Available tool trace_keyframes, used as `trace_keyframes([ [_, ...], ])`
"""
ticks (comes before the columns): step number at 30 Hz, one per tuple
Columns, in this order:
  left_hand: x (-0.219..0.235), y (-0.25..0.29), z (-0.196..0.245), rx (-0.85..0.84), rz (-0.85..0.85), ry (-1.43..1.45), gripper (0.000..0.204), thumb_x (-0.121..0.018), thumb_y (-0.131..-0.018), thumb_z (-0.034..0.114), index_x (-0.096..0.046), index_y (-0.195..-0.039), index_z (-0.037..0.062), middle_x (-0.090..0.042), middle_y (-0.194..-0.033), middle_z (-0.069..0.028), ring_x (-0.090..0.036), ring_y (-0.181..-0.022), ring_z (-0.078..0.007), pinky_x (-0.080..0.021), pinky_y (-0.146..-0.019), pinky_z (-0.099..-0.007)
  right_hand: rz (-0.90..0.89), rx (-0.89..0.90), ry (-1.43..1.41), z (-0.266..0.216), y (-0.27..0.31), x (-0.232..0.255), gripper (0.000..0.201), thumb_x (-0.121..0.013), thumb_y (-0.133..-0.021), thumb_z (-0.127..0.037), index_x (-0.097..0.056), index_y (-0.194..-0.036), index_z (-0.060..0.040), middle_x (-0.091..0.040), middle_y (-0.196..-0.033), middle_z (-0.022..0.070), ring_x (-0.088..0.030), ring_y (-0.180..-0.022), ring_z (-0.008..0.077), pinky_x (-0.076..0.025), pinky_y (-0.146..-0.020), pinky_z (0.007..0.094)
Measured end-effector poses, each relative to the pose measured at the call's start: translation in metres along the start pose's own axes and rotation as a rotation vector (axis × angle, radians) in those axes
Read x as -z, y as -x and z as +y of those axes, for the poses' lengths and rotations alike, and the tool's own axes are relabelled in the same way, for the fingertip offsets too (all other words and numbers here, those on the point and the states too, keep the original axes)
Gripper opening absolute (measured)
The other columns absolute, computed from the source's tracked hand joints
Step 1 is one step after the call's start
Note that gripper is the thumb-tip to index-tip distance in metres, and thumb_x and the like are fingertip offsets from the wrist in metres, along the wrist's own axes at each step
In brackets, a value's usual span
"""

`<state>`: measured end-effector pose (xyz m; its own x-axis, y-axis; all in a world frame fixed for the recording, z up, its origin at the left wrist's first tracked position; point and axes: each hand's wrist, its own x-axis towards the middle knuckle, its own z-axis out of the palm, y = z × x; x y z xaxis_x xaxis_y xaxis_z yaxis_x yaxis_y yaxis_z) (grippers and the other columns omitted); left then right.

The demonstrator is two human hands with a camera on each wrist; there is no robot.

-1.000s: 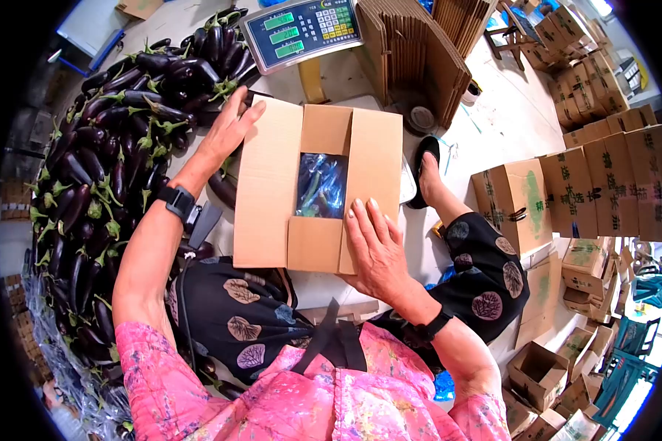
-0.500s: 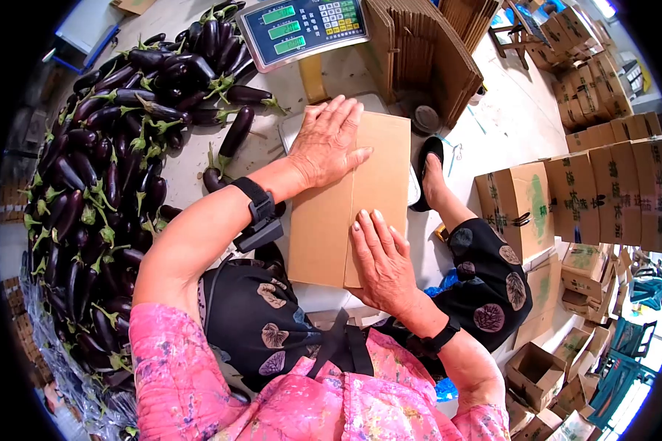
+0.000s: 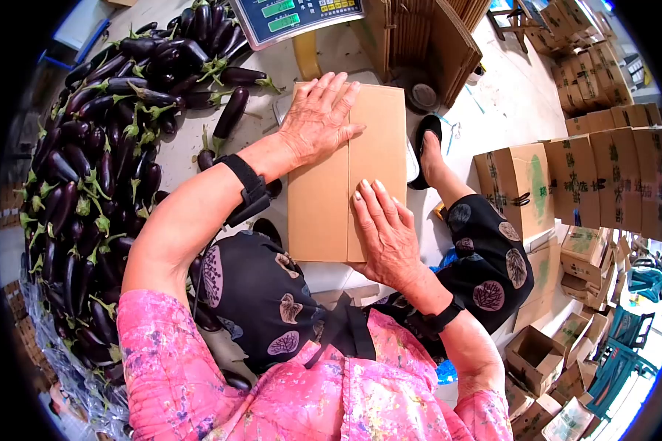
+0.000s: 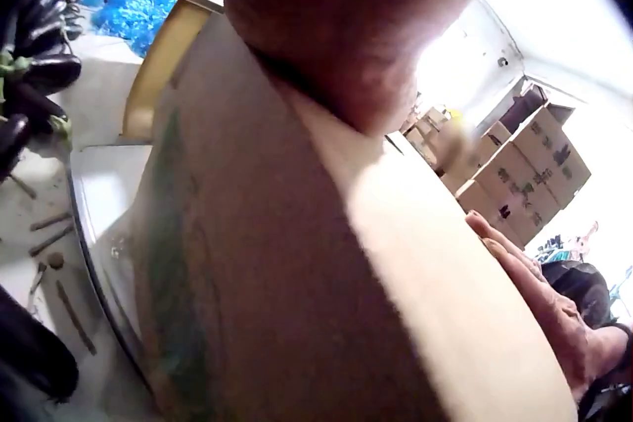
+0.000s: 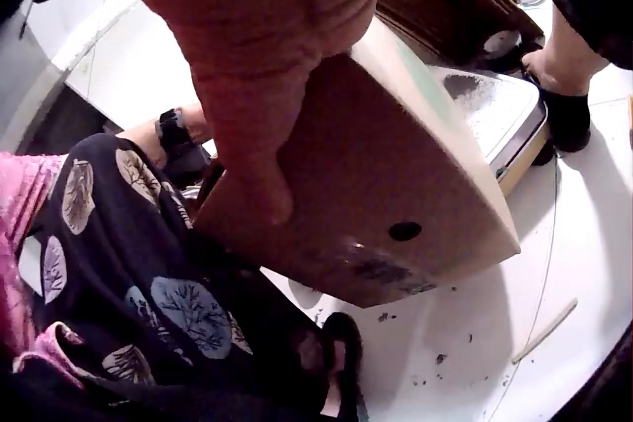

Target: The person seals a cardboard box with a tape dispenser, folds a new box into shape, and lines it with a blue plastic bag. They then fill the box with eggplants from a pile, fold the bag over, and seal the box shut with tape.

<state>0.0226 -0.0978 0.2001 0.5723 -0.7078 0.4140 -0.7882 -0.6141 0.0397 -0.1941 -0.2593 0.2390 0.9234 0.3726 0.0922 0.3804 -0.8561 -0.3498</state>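
Note:
A cardboard box [image 3: 320, 213] stands on the scale's platform [image 5: 499, 110], its two long top flaps folded down to meet along a middle seam. My left hand [image 3: 316, 121] lies across the far part of the lid, fingers straight and pressing on the flaps. On the near right part of the lid rests my right hand [image 3: 388, 239], its fingers straight along the right flap. In the right wrist view its thumb [image 5: 262, 189] reaches down over the box's near side. The blue plastic-wrapped contents are hidden under the flaps.
Eggplants [image 3: 118, 140] are heaped on the left, with a loose eggplant [image 3: 232, 114] beside the box. The scale display [image 3: 294, 18] stands beyond it. Folded cardboard [image 3: 434, 51] leans at the back right. Printed cartons [image 3: 588, 180] line the right side.
The box's top flaps have gone from open to folded down. My left hand has moved from the left flap's outer edge onto the lid; my right hand has stayed on the right flap.

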Motion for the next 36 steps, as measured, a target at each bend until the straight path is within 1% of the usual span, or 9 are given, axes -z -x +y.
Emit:
trace_keyframes([
  [7,-0.001,0.0,0.001,0.054,-0.027,-0.005,0.067,-0.054,-0.095,0.048,-0.041,-0.149,0.0098,-0.047,-0.142,-0.0192,-0.043,-0.133,-0.0358,-0.03,-0.11,-0.0489,-0.139,0.032,-0.039,0.001,0.002,0.015,0.121,-0.088,-0.058,-0.049,-0.029,-0.151,0.0004,-0.024,-0.16,0.0204,-0.023,-0.148,0.0402,-0.026,-0.114,0.0515],
  [9,-0.002,0.0,-0.005,0.045,-0.035,-0.028,0.064,-0.054,-0.096,0.047,-0.043,-0.147,0.0099,-0.048,-0.141,-0.0184,-0.043,-0.132,-0.0351,-0.031,-0.11,-0.0484,-0.165,-0.02,-0.253,0.002,0.01,0.055,0.108,-0.086,-0.071,-0.043,-0.029,-0.153,-0.0031,-0.02,-0.161,0.0239,-0.022,-0.147,0.0446,-0.03,-0.113,0.0537],
  [11,-0.005,-0.002,-0.002,0.034,-0.011,-0.021,0.06,-0.054,-0.096,0.043,-0.046,-0.144,0.0088,-0.049,-0.138,-0.0176,-0.045,-0.129,-0.0342,-0.032,-0.108,-0.0481,0.03,-0.068,-0.263,0.016,0.023,0.118,0.078,-0.083,-0.077,-0.025,-0.047,-0.142,-0.0016,-0.048,-0.144,0.0252,-0.048,-0.134,0.038,-0.041,-0.108,0.0424],
  [12,-0.005,-0.003,-0.002,0.03,0.0,0.001,0.059,-0.054,-0.095,0.042,-0.047,-0.144,0.0077,-0.051,-0.136,-0.0166,-0.047,-0.126,-0.0334,-0.034,-0.106,-0.0474,0.038,-0.318,-0.515,0.008,0.029,0.162,0.064,-0.08,-0.081,-0.017,-0.053,-0.137,-0.0009,-0.061,-0.132,0.0217,-0.061,-0.12,0.0321,-0.048,-0.102,0.0391],
  [17,-0.004,-0.015,-0.006,0.043,-0.022,0.05,0.056,-0.057,-0.094,0.038,-0.05,-0.139,0.0045,-0.055,-0.125,-0.0125,-0.051,-0.118,-0.0302,-0.04,-0.099,-0.0444,0.261,-0.72,-0.494,0.097,0.078,0.241,0.051,-0.065,-0.096,-0.027,-0.054,-0.138,0.0006,-0.067,-0.123,0.0153,-0.064,-0.107,0.0174,-0.052,-0.087,0.0303],
  [21,-0.01,-0.027,-0.009,0.039,-0.048,0.015,0.047,-0.057,-0.094,0.034,-0.056,-0.131,0.0048,-0.056,-0.117,-0.0112,-0.053,-0.111,-0.0298,-0.043,-0.092,-0.0444,0.049,-0.86,-0.265,0.214,0.143,0.154,0.056,-0.073,-0.089,-0.037,-0.06,-0.13,-0.0008,-0.069,-0.119,0.0164,-0.069,-0.101,0.0225,-0.054,-0.084,0.034],
  [25,-0.011,-0.039,-0.008,0.027,-0.084,-0.003,0.037,-0.057,-0.094,0.03,-0.06,-0.123,0.0066,-0.056,-0.109,-0.0093,-0.053,-0.106,-0.0299,-0.043,-0.089,-0.0429,-0.022,-0.802,-0.187,0.264,0.198,0.024,0.063,-0.078,-0.079,-0.039,-0.061,-0.125,0.0002,-0.066,-0.117,0.0251,-0.063,-0.11,0.0393,-0.05,-0.096,0.0452],
  [29,-0.007,-0.047,-0.004,0.055,-0.093,0.06,0.033,-0.062,-0.093,0.029,-0.06,-0.118,0.0075,-0.055,-0.104,-0.0079,-0.053,-0.102,-0.0284,-0.042,-0.086,-0.0417,-0.225,-0.832,0.044,0.275,0.197,-0.045,0.086,-0.086,-0.065,-0.038,-0.052,-0.136,-0.0032,-0.06,-0.127,0.0242,-0.057,-0.116,0.0436,-0.048,-0.098,0.049],
  [36,-0.013,-0.08,0.025,-0.116,-0.043,0.12,0.026,-0.068,-0.088,0.027,-0.063,-0.106,0.008,-0.054,-0.097,-0.0076,-0.054,-0.096,-0.0265,-0.043,-0.083,-0.039,-0.432,-0.867,0.205,0.29,0.16,-0.104,0.062,-0.083,-0.065,-0.027,-0.052,-0.115,-0.005,-0.064,-0.1,0.0238,-0.064,-0.097,0.0432,-0.051,-0.083,0.0551],
])
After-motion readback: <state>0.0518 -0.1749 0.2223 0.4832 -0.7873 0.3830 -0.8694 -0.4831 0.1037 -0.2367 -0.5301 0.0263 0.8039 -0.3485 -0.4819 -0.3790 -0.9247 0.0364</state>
